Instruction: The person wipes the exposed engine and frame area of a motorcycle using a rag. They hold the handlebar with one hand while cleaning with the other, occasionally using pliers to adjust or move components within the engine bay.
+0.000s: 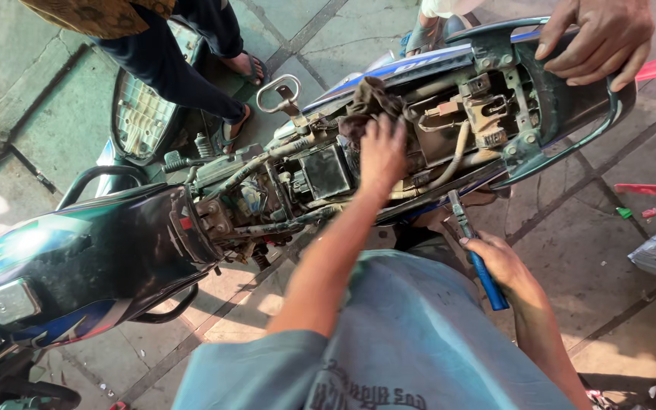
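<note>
Motorcycle frame (449, 163), with the seat taken off, lies across the middle of the view, its open tray of wiring, brackets and hoses exposed. Left hand (381, 152) reaches down into the frame at its centre, fingers curled together and pressed onto a dark, dirty rag (370, 102) that sits bunched on the frame just above the knuckles. Right hand (499, 258) is below the frame, on the near side, fingers clamped around the blue handle of a pair of pliers (474, 247); the metal nose of the tool points up and touches the lower edge of the frame. The black battery box (326, 172) sits in the frame just left of the left hand. The glossy fuel tank (77, 258) adjoins the frame at its left end. Another person's hand (597, 38) rests on the grab rail at the frame's right end (fingers spread over the rail). The removed seat (142, 114) stands underside-out beyond the frame, beside a bystander's sandalled feet.
</note>
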`<state>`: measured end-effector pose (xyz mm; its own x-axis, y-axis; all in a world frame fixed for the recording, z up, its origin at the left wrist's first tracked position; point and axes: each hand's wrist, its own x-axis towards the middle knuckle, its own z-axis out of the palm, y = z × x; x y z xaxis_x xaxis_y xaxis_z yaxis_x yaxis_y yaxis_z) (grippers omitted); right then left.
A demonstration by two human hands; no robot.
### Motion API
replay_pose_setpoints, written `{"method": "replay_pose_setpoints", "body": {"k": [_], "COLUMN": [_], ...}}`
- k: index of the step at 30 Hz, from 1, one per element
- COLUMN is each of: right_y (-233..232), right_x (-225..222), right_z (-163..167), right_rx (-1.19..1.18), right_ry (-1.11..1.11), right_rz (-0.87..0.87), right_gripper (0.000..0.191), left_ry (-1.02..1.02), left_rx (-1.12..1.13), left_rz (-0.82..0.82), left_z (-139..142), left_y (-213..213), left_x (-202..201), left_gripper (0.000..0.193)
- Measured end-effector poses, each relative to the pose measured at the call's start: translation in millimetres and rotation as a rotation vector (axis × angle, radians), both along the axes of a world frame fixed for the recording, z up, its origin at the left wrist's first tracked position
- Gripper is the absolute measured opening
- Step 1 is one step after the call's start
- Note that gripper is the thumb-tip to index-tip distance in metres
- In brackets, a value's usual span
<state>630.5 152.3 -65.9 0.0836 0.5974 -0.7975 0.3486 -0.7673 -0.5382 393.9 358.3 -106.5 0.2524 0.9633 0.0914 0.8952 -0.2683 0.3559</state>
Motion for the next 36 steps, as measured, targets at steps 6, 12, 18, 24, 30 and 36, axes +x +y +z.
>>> {"method": "replay_pose_setpoints", "body": {"k": [6, 12, 18, 24, 30, 36], "right_y": [-4.9, -0.1, 4.2, 39.3, 134.0, 175.7], "right_x": [-21.8, -18.5, -14.8, -40.6, -150.4, -198.7], "right_z": [10.5, 28.8, 34.7, 44.1, 12.9, -4.1], "right_rx": [-0.011, 0.042, 0.082, 0.107, 0.275, 0.445], "right_ry": [0.034, -0.096, -0.040, -0.282, -0.452, -0.596], "right_rz": [-0.095, 0.029, -0.006, 0.300, 0.757, 0.847], "right_gripper": [0.042, 0.040, 0.036, 0.043, 0.060, 0.077], "left_ry": [-0.118, -0.053, 0.022, 0.044, -0.899, -1.760], "left_rx": [-0.280, -0.619, 0.042, -0.438, -0.454, -0.495], "left_rz": [-0.230, -0.095, -0.322, -0.204, 0.596, 0.585], "left_z": [-11.9, 13.3, -7.4, -3.5, 24.5, 40.7], "left_y": [-49.1, 14.1, -10.0, -17.6, -8.9, -35.7], "left_x": [7.8, -45.3, -25.6, -98.2, -196.7, -182.3], "left_gripper": [0.032, 0.036, 0.049, 0.027, 0.035, 0.033]}}
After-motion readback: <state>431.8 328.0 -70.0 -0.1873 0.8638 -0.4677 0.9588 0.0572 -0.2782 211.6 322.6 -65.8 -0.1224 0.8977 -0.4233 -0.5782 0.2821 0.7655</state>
